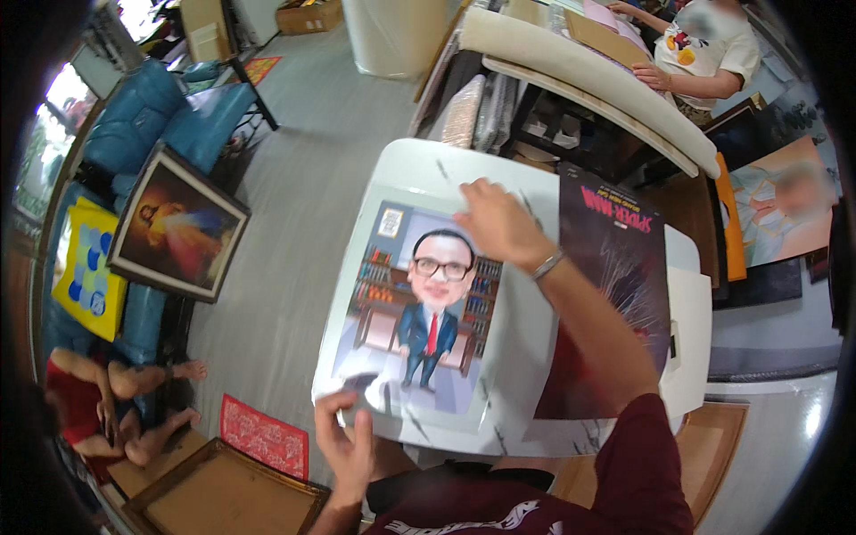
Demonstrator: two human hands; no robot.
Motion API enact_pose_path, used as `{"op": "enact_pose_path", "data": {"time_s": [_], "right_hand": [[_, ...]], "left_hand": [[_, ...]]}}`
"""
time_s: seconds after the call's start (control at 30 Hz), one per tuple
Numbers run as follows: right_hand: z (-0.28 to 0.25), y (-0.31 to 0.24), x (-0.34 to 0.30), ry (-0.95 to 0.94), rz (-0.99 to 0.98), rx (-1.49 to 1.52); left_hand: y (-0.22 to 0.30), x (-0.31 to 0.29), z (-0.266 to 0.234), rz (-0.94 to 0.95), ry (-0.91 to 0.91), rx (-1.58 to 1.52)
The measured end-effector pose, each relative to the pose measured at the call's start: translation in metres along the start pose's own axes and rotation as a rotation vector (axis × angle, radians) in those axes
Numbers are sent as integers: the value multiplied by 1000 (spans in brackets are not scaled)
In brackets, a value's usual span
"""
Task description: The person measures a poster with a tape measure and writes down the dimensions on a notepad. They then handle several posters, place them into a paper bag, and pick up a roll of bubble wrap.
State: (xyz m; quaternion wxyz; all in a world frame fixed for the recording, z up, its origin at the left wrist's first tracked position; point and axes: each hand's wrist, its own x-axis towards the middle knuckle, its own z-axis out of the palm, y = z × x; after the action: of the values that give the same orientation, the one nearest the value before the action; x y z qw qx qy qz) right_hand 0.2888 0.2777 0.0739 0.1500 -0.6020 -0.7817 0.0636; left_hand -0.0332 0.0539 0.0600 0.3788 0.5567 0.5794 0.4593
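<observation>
A glossy print [406,330] of a big-headed cartoon figure in glasses and a blue suit lies face up on a white marbled table [419,160]. A clear border surrounds the picture. My right hand [504,223], with a silver bracelet at the wrist, rests over its upper right corner. Its fingers are curled together, and what they hold, if anything, is hidden. My left hand [346,446] is at the table's near left edge by the print's lower left corner, thumb and fingers apart. A dark reflection or patch shows on the print beside it.
A dark poster [606,294] with red lettering lies right of the print. A padded bench [580,80] stands beyond, with a person [704,53] behind it. At left are a blue sofa [169,116], a framed painting [178,223] and a seated person [107,401]. An empty frame [223,495] lies low left.
</observation>
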Motion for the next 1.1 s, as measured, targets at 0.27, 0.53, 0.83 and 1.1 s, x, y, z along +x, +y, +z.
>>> {"op": "enact_pose_path", "data": {"time_s": [0.27,0.53,0.83,1.1], "right_hand": [[17,-26,6,-56,231,32],[9,-33,25,-98,319,-5],[13,-37,26,-156,320,-101],[3,-38,34,-197,352,-40]], "left_hand": [[68,-51,40,-1049,184,-522],[55,-38,64,-1281,269,-680],[53,4,86,-1403,297,-525],[54,5,83,-1434,436,-621]]}}
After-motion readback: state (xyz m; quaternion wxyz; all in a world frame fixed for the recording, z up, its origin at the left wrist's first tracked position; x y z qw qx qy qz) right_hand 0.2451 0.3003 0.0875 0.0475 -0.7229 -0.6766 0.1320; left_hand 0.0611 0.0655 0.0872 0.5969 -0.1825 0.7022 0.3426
